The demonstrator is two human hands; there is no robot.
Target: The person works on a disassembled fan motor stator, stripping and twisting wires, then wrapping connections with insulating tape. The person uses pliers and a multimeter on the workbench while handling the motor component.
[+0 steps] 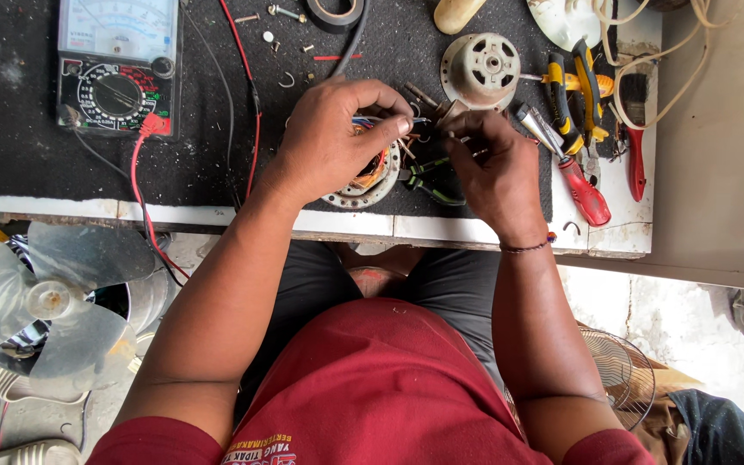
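My left hand [333, 138] rests over a round fan motor stator [363, 185] with copper windings, pinching thin coloured wires [363, 121] between thumb and fingers. My right hand [492, 168] is just to the right, its fingers closed on the wire ends that run toward the left hand. Small green-handled pliers [428, 181] lie between the two hands on the black mat [27, 138]. A grey metal motor cover [480, 69] lies right behind my right hand.
An analog multimeter [118, 65] with red [135, 172] and black leads sits at the back left. A red-handled screwdriver [574, 181], yellow-black pliers [574, 86], a brush [635, 129] and screws lie at the right. A clear fan blade [49, 301] and a fan grille [622, 370] are on the floor.
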